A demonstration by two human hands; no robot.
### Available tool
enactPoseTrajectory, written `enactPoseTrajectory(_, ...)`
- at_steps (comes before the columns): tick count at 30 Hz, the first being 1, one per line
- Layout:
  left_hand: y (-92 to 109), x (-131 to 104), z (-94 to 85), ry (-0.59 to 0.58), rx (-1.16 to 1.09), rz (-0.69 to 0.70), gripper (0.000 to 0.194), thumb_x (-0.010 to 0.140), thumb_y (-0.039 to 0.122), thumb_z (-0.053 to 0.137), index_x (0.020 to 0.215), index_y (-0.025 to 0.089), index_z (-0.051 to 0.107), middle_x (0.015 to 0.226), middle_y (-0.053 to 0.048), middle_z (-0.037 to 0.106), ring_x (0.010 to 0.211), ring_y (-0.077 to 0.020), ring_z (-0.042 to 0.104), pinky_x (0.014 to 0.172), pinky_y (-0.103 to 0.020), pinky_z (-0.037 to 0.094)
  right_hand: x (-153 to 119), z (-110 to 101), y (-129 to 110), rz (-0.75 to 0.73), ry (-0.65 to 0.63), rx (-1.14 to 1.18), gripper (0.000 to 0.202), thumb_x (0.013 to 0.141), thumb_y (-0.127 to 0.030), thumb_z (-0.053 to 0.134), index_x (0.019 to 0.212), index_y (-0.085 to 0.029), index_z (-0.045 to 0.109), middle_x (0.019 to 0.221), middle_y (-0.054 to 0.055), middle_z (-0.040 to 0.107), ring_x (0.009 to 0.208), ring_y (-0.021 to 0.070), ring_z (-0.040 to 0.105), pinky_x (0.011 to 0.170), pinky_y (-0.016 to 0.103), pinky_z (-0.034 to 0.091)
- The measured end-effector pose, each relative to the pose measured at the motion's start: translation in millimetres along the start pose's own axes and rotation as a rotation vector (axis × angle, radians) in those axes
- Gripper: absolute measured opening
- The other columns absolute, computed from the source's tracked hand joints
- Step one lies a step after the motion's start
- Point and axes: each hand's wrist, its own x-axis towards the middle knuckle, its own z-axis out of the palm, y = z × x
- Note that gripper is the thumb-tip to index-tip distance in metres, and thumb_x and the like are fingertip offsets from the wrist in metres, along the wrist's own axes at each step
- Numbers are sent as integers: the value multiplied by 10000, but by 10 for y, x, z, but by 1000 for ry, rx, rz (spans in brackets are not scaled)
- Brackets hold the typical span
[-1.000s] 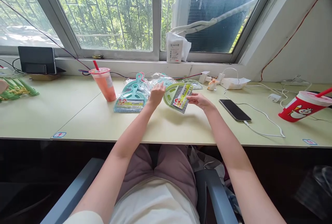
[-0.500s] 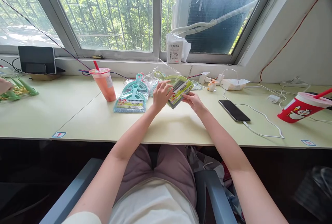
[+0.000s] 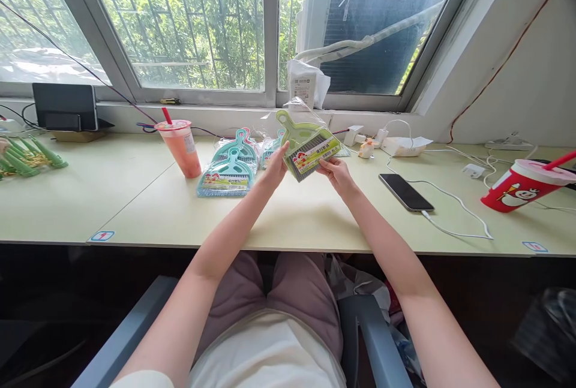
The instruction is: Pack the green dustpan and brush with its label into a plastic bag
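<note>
Head camera: two hands (image 3: 276,166) on one green dustpan set (image 3: 310,151)

Nearest stood two grey-blue armrests (image 3: 130,322), one on each side of the seated person's lap (image 3: 270,286). Two small stickers (image 3: 102,235) marked the front edge of the pale table (image 3: 157,214), one far to the left and one far to the right.

Both hands had hold of the single green dustpan set, above the middle of the table. The left hand was curled round its left side; the right pinched its lower right corner between thumb and fingers. The set — one pan with one dark-bristled brush and a bright label, in clear wrap — was tilted, its handle up and to the left.

One phone (image 3: 406,192), with a white cable (image 3: 425,214) plugged in, lay to the right. Two cups stood well apart, each with one red straw: a red cup (image 3: 522,187) on the right and a pink drink (image 3: 181,148) on the left. Beside the drink lay at least two wrapped teal sets (image 3: 227,178), overlapping; another teal piece (image 3: 269,154) showed partly behind the left hand — how many sets lay there could not be told.

Farther back were one small figurine (image 3: 366,149), one dark tablet (image 3: 64,106) and, on the sill, one white packet (image 3: 302,89).
</note>
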Motion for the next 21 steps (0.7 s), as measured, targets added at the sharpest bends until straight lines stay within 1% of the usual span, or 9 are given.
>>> enactPoseTrajectory(2,-72,-35,52,-15,-70,-55,458,902,458,650,1248,158,635,1216,-102,732,1212,-277,656,1065,-419,519,3,6,11,3,4,-2,322,626,-324,920,851,-208,722,980,33,787,1053,257,736,935,380,637)
enactPoseTrajectory(4,-128,-73,76,-53,-81,-96,421,903,428,657,1221,153,652,1214,-105,735,1217,-277,653,1075,-418,515,10,7,12,9,31,-2,295,644,-297,910,849,-204,719,985,39,788,1068,261,733,950,387,633)
enactPoseTrajectory(9,-223,-123,33,-217,4,-163,419,859,387,719,1224,188,672,1312,-110,689,1302,-290,594,1091,-440,494,38,-17,3,6,93,25,198,705,-228,865,833,-201,716,970,33,791,1079,244,733,995,383,615)
enactPoseTrajectory(12,-238,-124,14,-273,-14,-150,412,874,429,697,1222,210,682,1335,-93,677,1341,-282,564,1129,-432,454,45,-28,11,8,98,44,180,710,-207,860,820,-196,717,950,31,793,1054,243,742,998,392,614)
enactPoseTrajectory(13,-231,-119,13,-259,-52,-134,409,891,449,675,1224,212,680,1324,-84,684,1345,-278,562,1141,-427,442,45,-25,18,7,99,50,182,707,-201,861,819,-193,718,943,31,794,1041,245,745,994,398,617)
enactPoseTrajectory(15,-204,-104,15,-175,-148,-95,406,910,451,653,1240,214,664,1285,-67,705,1344,-269,565,1153,-419,433,42,-12,38,3,100,60,192,703,-196,866,829,-187,720,939,36,795,1022,250,751,983,411,623)
enactPoseTrajectory(17,-183,-88,22,-80,-214,-67,399,896,398,681,1245,207,650,1233,-57,727,1324,-261,583,1151,-410,439,40,7,64,4,92,62,209,700,-197,871,846,-182,721,940,42,795,1011,257,755,975,421,627)
enactPoseTrajectory(18,-181,-83,27,-58,-226,-64,393,878,357,704,1233,196,651,1206,-58,737,1309,-262,595,1148,-407,442,40,15,76,5,89,60,217,699,-199,873,852,-181,721,940,44,795,1005,259,757,973,424,628)
enactPoseTrajectory(21,-227,-86,49,-86,-207,-78,354,812,238,752,1148,156,675,1145,-80,753,1269,-274,621,1140,-409,446,50,14,93,7,99,53,223,702,-202,875,861,-183,720,935,45,794,985,259,761,965,429,631)
